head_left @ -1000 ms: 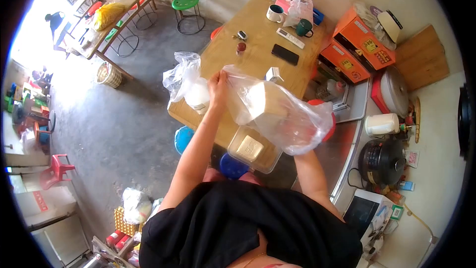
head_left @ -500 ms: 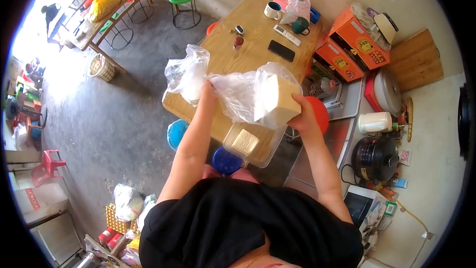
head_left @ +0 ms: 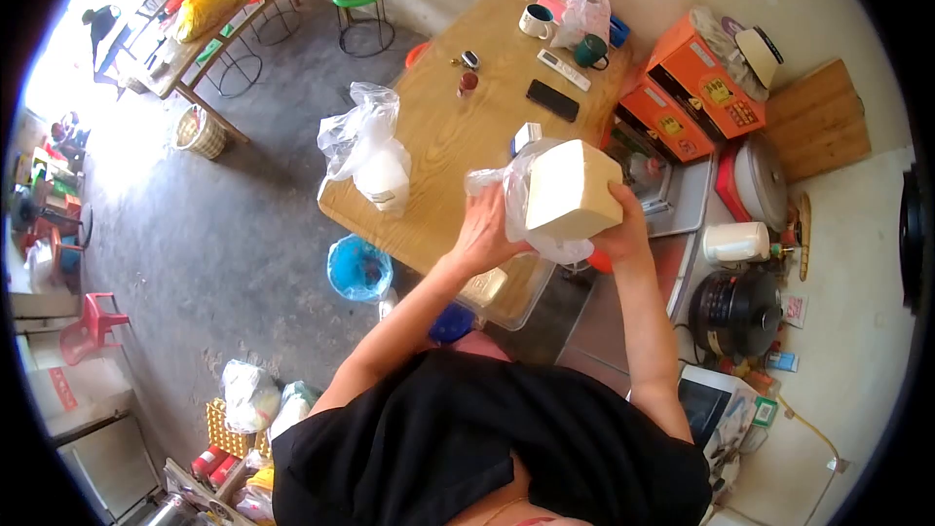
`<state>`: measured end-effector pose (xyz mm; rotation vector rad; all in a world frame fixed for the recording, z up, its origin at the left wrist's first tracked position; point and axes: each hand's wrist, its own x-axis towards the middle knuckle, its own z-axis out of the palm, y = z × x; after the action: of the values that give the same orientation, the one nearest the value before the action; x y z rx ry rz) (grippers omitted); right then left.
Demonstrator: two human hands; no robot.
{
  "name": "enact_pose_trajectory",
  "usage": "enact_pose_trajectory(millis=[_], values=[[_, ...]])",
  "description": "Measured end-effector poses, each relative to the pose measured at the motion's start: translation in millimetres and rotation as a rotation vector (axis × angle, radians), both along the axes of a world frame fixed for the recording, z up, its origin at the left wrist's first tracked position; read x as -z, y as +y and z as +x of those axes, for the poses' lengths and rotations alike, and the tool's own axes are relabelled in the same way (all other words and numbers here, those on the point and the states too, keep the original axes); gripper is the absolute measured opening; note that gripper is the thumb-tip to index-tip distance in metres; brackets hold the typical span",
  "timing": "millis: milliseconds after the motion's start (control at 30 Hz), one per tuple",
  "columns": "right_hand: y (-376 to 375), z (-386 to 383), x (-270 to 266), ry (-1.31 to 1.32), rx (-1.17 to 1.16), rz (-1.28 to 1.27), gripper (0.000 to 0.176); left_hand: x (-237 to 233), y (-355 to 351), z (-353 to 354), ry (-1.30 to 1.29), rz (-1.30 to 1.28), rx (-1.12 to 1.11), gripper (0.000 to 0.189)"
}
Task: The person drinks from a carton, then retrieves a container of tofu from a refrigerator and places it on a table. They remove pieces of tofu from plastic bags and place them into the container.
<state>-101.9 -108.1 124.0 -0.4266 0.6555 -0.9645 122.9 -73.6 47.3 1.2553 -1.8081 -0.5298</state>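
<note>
A large pale-yellow block (head_left: 575,190) is held up over the near part of the table, partly inside a clear plastic bag (head_left: 521,197). My right hand (head_left: 625,224) is closed around the block's right side. On the other side, my left hand (head_left: 485,234) grips the bunched bag by the block's left edge, its fingers partly hidden. Below lies a clear plastic tray (head_left: 531,307) with a smaller pale-yellow block (head_left: 485,286) in it, partly covered by my left wrist. Another white plastic bag (head_left: 375,161) rests at the table's left edge.
On the wooden table (head_left: 443,136) are a black phone (head_left: 552,100), a remote (head_left: 563,69), mugs and a small box (head_left: 526,137). Orange boxes (head_left: 706,78) stand right. A blue lined bin (head_left: 358,268) is beside the table, and a blue stool (head_left: 451,323) below.
My left hand has let go of the other bag, leaving it on the table, and moved right to the bag around the block. The block has shifted slightly right, uncovering the small box.
</note>
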Motion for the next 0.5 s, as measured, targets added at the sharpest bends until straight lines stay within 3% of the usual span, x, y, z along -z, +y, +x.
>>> enact_pose_trajectory(millis=[33,100,167,233,300,367,433,500], values=[[0,3,1,-0.012,0.002,0.003,0.05,14,-10,-1,-0.006,-0.006,-0.001,0.069],[3,2,7,-0.012,0.015,-0.011,0.051,57,-46,-5,-0.048,0.32,0.039,0.04],[9,-5,9,-0.006,0.036,-0.008,0.051,54,-71,10,0.025,-0.013,-0.203,0.018],[13,-14,4,-0.006,0.023,-0.037,0.054,38,-102,32,0.032,0.006,-0.476,0.015],[18,-25,0,0.006,0.05,-0.025,0.056,4,-122,56,0.385,-0.045,-0.383,0.02],[25,-30,-5,0.069,0.022,-0.077,0.056,-25,-131,63,0.724,0.127,-0.314,0.026],[29,-31,-1,0.153,0.006,-0.047,0.056,-26,-137,65,0.82,0.091,-0.277,0.024],[27,-32,17,0.237,-0.014,-0.019,0.057,8,-148,70,0.82,0.225,-0.241,0.022]])
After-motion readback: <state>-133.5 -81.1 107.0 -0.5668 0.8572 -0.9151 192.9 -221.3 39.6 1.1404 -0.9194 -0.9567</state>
